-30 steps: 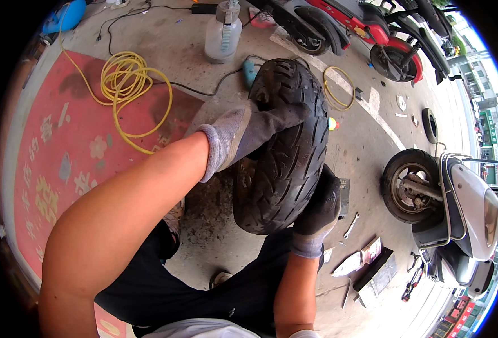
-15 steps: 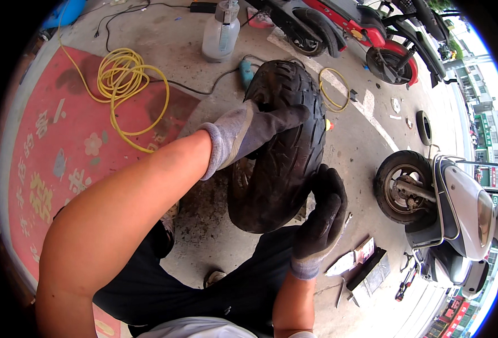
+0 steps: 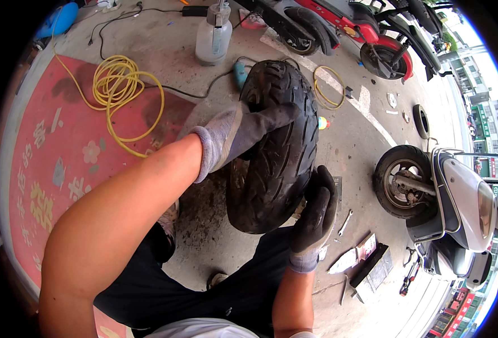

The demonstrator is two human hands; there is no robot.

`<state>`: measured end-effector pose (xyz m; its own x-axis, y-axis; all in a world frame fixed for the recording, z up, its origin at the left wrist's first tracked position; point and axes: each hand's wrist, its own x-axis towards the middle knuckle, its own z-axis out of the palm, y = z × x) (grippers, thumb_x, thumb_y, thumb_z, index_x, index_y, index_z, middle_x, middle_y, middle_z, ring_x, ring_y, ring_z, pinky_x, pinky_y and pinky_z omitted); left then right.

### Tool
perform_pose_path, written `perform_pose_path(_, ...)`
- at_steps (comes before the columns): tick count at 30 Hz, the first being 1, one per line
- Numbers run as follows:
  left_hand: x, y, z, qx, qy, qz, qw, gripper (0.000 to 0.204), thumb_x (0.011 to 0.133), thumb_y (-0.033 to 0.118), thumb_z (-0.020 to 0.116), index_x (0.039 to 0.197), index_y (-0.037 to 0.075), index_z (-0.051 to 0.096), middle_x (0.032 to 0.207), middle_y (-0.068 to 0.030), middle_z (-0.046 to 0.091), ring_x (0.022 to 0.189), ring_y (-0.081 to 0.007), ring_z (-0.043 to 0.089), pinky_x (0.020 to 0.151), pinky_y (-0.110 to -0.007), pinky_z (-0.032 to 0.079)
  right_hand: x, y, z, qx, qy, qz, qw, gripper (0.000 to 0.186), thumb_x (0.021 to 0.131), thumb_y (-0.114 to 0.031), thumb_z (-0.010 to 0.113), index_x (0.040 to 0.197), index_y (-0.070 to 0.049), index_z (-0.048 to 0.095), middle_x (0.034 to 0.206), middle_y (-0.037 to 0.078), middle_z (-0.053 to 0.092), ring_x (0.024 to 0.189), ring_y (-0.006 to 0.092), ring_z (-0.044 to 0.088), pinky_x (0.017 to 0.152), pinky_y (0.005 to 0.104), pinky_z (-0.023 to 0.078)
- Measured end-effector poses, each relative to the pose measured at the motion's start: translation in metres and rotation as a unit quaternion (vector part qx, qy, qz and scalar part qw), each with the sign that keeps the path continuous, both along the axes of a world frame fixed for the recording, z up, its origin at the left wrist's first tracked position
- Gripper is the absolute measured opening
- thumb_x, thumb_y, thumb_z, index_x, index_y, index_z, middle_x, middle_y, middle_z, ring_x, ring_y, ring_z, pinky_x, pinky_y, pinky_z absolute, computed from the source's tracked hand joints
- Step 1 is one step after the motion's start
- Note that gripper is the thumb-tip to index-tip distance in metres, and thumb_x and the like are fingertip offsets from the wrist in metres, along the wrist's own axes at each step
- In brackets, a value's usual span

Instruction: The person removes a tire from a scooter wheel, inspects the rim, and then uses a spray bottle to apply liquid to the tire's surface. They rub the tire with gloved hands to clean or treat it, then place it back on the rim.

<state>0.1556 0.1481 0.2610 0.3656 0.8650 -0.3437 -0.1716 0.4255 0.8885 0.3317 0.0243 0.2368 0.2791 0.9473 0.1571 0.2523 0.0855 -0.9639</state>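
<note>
A black tire (image 3: 277, 180) with chunky tread stands upright between my legs, its left side partly hidden by my arm. My left hand (image 3: 251, 127), in a grey glove with dark fingers, grips its upper left side. The thumb lies across the tread, while the other fingers reach out of sight at the tire's inner edge. On the lower right, my right hand (image 3: 316, 211), gloved too, rests along the tread with fingers extended and held together. Beside that hand a wrench (image 3: 345, 222) lies on the ground.
Behind the tire are a teal power tool (image 3: 241, 74), a spray bottle (image 3: 213, 39) and a coiled yellow hose (image 3: 116, 84). A red scooter (image 3: 367, 31) stands at the back; a silver scooter (image 3: 463, 197) is at right. Papers and a black tray (image 3: 368, 266) lie front right.
The whole view has shifted slightly. My right hand sits a little farther left and lower, uncovering more of the wrench. Both hands stay at the tire, the left with the same grip.
</note>
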Motion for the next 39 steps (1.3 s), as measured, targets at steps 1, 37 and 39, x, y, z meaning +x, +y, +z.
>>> perform_pose_path(1,0.0,0.0,0.0,0.003,0.004,0.006,1.0,0.053,0.09,0.042,0.069,0.121,0.0,0.063,0.107,-0.0075,0.07,0.096,-0.0152,0.066,0.088,-0.029,0.051,0.004,0.003,-0.006,-0.012,-0.005,0.002,1.0,0.043,0.107,-0.024,0.036,0.137,0.004,0.048,0.134,0.02,0.056,0.121,0.0295,0.057,0.105,0.0397,0.044)
perform_pose_path(37,-0.001,-0.001,0.027,-0.147,-0.13,-0.016,0.98,0.039,0.093,0.036,0.063,0.114,0.003,0.065,0.095,-0.007,0.071,0.084,-0.0147,0.067,0.078,-0.029,0.055,0.023,0.051,-0.063,0.028,0.086,0.159,0.983,0.077,0.092,0.008,0.052,0.155,-0.001,0.009,0.153,0.021,0.034,0.136,0.0299,0.044,0.114,0.041,0.034)
perform_pose_path(39,0.0,-0.007,0.022,-0.069,-0.077,-0.009,0.995,0.041,0.094,0.037,0.063,0.115,0.001,0.065,0.096,-0.0076,0.071,0.085,-0.0145,0.067,0.079,-0.029,0.054,0.027,0.049,-0.068,0.034,0.006,0.174,0.984,0.075,0.091,0.007,0.053,0.154,0.001,0.012,0.153,0.02,0.034,0.136,0.03,0.043,0.114,0.0411,0.034)
